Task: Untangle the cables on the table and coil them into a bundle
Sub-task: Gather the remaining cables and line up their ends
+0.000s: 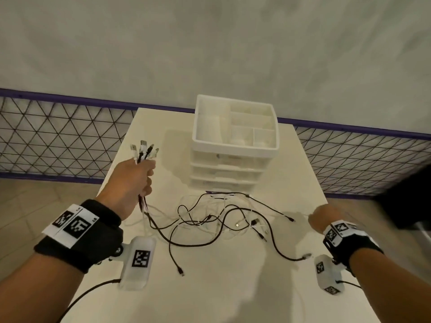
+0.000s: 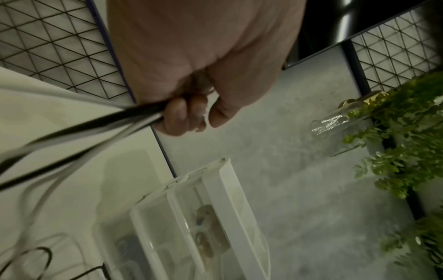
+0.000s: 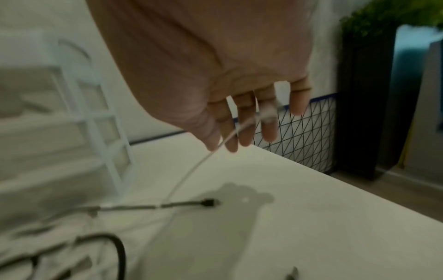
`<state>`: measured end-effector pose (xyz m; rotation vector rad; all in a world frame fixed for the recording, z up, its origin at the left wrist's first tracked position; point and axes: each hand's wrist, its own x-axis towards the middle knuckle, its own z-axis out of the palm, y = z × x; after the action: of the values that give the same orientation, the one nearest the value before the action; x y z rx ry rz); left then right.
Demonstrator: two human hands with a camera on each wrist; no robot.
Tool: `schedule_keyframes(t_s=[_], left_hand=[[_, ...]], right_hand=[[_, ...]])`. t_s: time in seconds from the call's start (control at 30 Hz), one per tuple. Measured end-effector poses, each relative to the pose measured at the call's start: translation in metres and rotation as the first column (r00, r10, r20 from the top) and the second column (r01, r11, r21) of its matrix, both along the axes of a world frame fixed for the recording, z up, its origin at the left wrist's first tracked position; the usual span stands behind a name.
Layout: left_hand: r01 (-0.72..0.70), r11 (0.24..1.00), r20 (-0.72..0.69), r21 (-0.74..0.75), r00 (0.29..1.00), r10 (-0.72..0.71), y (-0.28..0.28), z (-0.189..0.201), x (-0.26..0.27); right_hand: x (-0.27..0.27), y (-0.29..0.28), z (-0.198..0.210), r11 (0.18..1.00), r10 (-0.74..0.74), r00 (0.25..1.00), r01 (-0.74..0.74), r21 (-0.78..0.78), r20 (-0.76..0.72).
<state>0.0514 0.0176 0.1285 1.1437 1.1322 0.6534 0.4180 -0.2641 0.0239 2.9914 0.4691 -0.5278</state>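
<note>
Several black and white cables lie tangled on the white table in front of the drawers. My left hand is raised over the table's left side and grips a bunch of cable ends in its fist; their plugs stick up above the fist. In the left wrist view the gripped cables run from the curled fingers down to the left. My right hand hovers at the table's right side. It pinches a thin white cable between thumb and fingers, above a black plug.
A white drawer unit with an open compartment tray on top stands at the back of the table. Wire mesh fencing runs behind both sides. A glass tube and green plants hang on the wall beyond.
</note>
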Motion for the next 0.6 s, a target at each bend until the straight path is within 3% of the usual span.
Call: schedule_keyframes(t_s=[0.07,0.17,0.3,0.47,0.6], left_hand=[[0.022,0.998,0.05,-0.064,0.999,-0.019,-0.002,-0.001,0.001],[0.072,0.994,0.11,-0.088,0.992,-0.062,-0.01,-0.006,0.004],[0.176,0.981,0.107,-0.077,0.98,-0.168,-0.029,-0.015,0.006],[0.244,0.968,-0.002,-0.06,0.97,-0.244,-0.053,-0.024,0.015],[0.285,0.955,-0.005,-0.08,0.958,-0.287,-0.062,-0.028,0.017]], right_hand=[[-0.011,0.002,-0.008,1.0,0.01,1.0,-0.01,-0.028,0.019],[-0.039,0.028,-0.002,0.987,0.031,0.999,-0.036,0.16,0.036],[-0.058,0.063,-0.018,0.931,0.055,0.996,-0.026,0.364,-0.069],[-0.073,0.079,-0.042,0.962,-0.031,0.988,0.071,0.263,-0.154],[-0.082,0.079,-0.057,0.949,-0.175,0.967,0.215,0.228,-0.184]])
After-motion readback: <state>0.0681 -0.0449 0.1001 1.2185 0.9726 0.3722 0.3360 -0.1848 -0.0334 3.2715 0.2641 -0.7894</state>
